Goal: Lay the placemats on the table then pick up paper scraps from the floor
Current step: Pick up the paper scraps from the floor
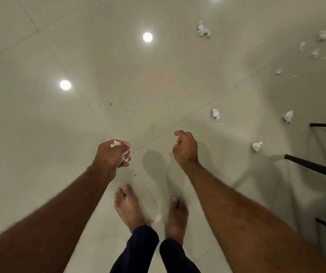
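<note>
The left hand point(112, 154) hangs over the glossy tiled floor point(40, 125), fingers curled tight round a wad of crumpled paper point(116, 143) whose white edges poke out above the knuckles and by the thumb. Below it the person's bare feet point(127, 205) stand on the tiles. The right hand point(184, 148) is apart from the left, its fingers loosely hooked and holding nothing. To its right lie the scraps not yet gathered: the nearest scrap point(215, 114) just past the right hand, a low scrap point(256, 146) near the dark metal furniture legs point(313, 167), an outer scrap point(288, 116) further on, a far scrap point(203, 30) near the top, and a loose cluster point(315, 52) toward the upper right corner. No placemats or table are in view. The step in hand looks to be gathering, with plenty left. It would go best if the free right hand takes the nearest scrap first, pinches each ball whole rather than by a corner, and works outward to the right, minding the legs; the left needs a firm grip so nothing drops
</note>
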